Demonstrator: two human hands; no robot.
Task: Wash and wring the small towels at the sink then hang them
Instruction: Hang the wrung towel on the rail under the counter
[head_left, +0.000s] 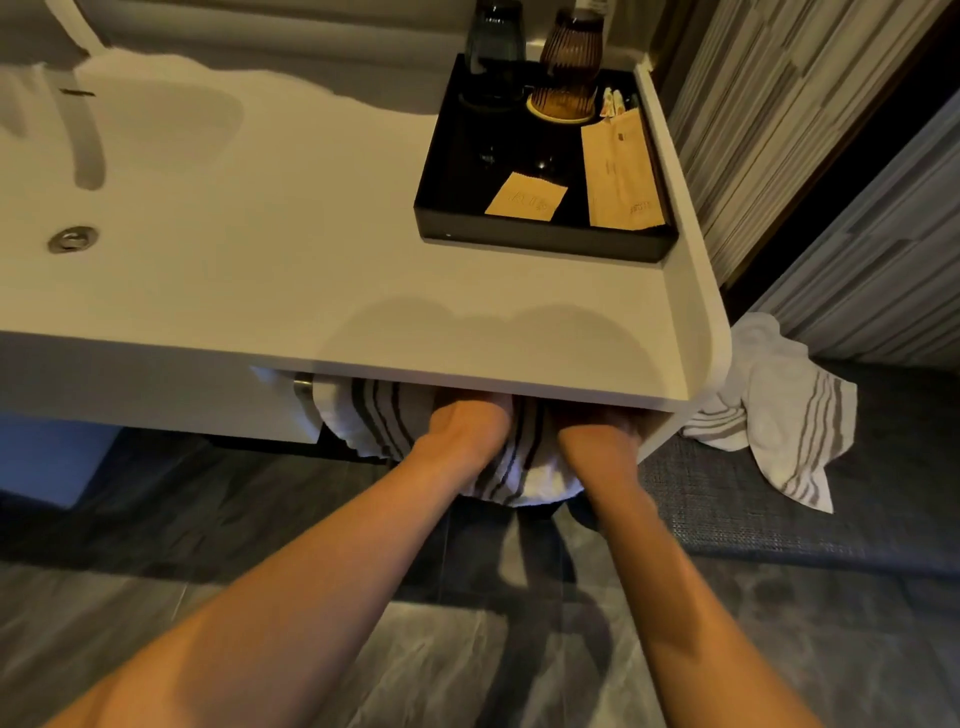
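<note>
- Striped towels: two. One striped towel (374, 415) on the rail under the counter; a second striped towel (779, 415) hanging off the counter's right end.
- Hands: two, a left hand (467, 421) and a right hand (597, 431).
- Black tray (545, 241): one.
- Upturned glasses on it: two, a dark glass (493, 47) and an amber ribbed glass (571, 52).
- Paper packets: two, a small packet (525, 196) and a long packet (621, 176).
- Sink drain (72, 239): one.

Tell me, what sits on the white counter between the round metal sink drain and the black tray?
Nothing: in the head view the white counter is bare between the round metal drain and the black rectangular tray.
</note>
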